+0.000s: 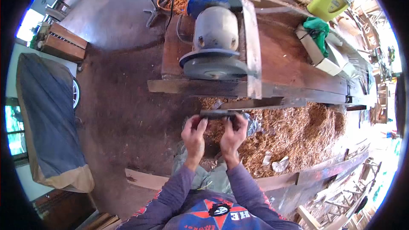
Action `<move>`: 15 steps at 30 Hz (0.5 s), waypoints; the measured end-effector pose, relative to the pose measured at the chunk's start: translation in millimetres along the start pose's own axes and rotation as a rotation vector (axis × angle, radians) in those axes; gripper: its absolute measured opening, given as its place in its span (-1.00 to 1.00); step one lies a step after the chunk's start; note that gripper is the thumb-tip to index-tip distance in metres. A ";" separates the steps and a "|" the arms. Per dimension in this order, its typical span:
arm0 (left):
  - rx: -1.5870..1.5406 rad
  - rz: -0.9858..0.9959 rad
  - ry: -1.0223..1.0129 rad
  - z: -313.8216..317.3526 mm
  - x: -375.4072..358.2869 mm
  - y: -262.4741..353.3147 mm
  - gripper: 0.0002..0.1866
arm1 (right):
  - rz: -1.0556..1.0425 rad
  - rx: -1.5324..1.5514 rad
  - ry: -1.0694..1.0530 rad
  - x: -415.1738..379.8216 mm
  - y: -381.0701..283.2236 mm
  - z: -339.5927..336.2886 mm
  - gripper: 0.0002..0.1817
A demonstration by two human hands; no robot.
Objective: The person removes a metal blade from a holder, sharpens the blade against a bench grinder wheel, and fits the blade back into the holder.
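I see a dark flat bar (218,113) at frame centre, pinched at both ends: my left hand (194,134) and right hand (233,134) have fingers closed on it. Just above sits the bench grinder (215,38) on the wooden table (294,66); wood shavings (294,138) lie below it.

Only readable text: white letters "HE", seen upside down, on the person's blue and red printed shirt front (221,211); more lettering beside it is too small to read. Nothing else legible.
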State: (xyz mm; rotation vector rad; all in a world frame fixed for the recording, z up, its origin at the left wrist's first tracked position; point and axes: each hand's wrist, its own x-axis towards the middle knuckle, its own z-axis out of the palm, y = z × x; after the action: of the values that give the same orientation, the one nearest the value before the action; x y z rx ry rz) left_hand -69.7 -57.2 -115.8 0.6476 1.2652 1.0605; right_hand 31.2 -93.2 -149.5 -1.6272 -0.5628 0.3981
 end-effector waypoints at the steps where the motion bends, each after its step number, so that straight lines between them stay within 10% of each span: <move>1: 0.065 0.039 -0.016 -1.9 18.2 -1.6 -0.76 | 0.008 -0.037 0.032 6.7 5.3 13.5 -0.67; 15: 0.154 0.246 -0.152 9.9 127.8 -38.5 -0.75 | -0.201 -0.162 0.090 72.3 55.7 74.0 -0.65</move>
State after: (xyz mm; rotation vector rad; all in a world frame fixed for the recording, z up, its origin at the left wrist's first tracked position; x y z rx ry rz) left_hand -54.9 43.4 -202.8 1.0031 1.1619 1.0969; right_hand 56.0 4.5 -209.9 -1.7145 -0.6974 0.1333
